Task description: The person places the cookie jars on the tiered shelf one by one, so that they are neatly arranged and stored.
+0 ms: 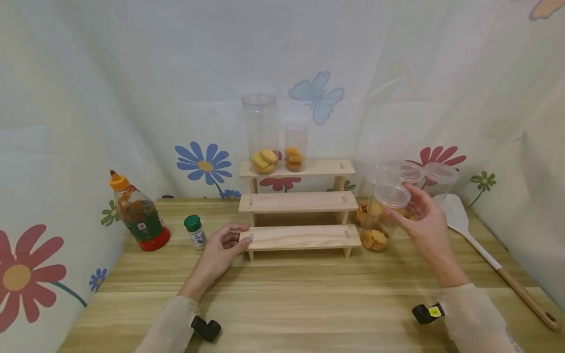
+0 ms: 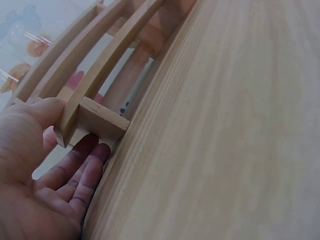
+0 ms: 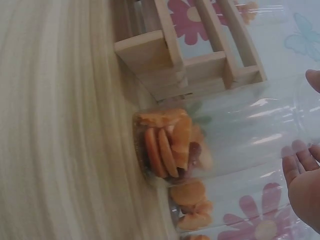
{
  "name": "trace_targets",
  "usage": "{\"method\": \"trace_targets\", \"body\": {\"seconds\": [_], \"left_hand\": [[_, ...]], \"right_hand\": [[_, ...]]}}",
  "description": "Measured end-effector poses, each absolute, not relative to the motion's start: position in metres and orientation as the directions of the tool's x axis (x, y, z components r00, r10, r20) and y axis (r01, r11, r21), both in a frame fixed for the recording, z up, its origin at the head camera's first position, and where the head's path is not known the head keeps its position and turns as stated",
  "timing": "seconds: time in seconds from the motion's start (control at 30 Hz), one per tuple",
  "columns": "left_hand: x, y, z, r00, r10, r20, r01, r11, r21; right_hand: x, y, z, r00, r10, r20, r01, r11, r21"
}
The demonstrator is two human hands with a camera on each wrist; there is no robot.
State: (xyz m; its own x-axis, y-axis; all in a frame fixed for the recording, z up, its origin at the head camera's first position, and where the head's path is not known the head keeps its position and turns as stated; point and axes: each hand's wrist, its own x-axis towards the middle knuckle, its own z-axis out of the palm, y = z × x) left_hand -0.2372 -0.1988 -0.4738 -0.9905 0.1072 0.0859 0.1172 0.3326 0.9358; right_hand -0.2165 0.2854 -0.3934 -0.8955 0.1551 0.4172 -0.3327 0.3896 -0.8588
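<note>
My left hand (image 1: 219, 252) grips the left end of the lowest board of a three-step wooden shelf (image 1: 304, 238), thumb on top and fingers beneath. In the left wrist view, its fingertips (image 2: 102, 150) lie beside the shelf's short leg. My right hand (image 1: 425, 230) holds a clear lidded jar (image 1: 384, 215) around its upper part. Pieces that look like cookies (image 3: 170, 145) lie at the bottom of this jar, which stands by the shelf's right end. On the top step are a tall clear jar (image 1: 259, 122) and a smaller clear jar (image 1: 296, 139), both with snacks inside.
Several more clear jars (image 1: 441, 174) stand behind my right hand. A spatula (image 1: 478, 250) with a wooden handle lies at the right. To the left are a sauce bottle (image 1: 141, 215) and a green-capped shaker (image 1: 195, 233). Floral cloth (image 1: 212, 59) hangs behind the table (image 1: 300, 304).
</note>
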Motion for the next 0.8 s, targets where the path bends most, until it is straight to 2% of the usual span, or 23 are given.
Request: {"method": "trace_targets", "body": {"seconds": [0.43, 0.8], "left_hand": [[-0.236, -0.198, -0.477, -0.99, 0.114, 0.089, 0.121, 0.321, 0.939], [-0.237, -0.2, -0.476, -0.991, 0.104, 0.087, 0.116, 0.324, 0.939]], "right_hand": [[-0.217, 0.28, -0.42, -0.937, 0.139, 0.32, -0.22, 0.477, -0.851], [-0.222, 0.279, -0.423, -0.957, 0.047, 0.285, -0.227, 0.489, -0.843]]}}
